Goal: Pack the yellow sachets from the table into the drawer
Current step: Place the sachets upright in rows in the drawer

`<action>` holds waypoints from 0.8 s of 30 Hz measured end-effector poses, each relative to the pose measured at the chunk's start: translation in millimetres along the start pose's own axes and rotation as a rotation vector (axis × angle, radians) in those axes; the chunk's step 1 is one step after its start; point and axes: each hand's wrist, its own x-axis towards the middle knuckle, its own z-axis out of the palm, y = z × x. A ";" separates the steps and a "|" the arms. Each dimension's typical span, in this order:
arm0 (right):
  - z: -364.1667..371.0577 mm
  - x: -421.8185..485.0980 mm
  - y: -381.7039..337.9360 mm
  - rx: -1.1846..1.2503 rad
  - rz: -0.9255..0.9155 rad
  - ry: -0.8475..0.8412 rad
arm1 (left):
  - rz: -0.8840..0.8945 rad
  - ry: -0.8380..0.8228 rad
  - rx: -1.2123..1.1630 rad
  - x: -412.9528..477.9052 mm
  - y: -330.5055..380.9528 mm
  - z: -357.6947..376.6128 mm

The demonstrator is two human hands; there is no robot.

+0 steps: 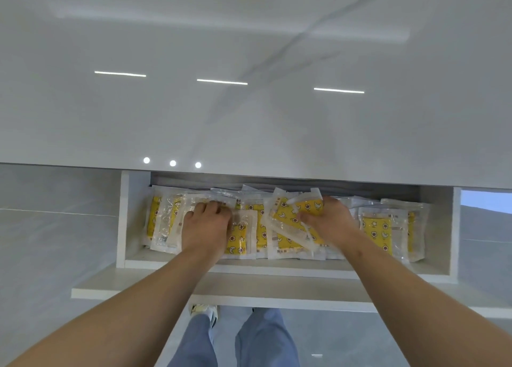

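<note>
Head view, right hand (331, 218) pinching yellow sachet (309, 206), writing illegible

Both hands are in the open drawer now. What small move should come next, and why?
Probably the right hand should lay its tilted yellow patterned sachet in clear plastic wrap flat on the pile and let go. It sticks up above the other sachets in the white drawer, near the glossy white table edge; the left hand rests on the pile.

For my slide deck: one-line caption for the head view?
Left hand and right hand handle yellow sachets in the open drawer under the table.
</note>
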 end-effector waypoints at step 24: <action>-2.3 -1.6 53.5 -0.110 0.275 0.245 | -0.012 0.093 -0.030 4.8 6.2 -11.1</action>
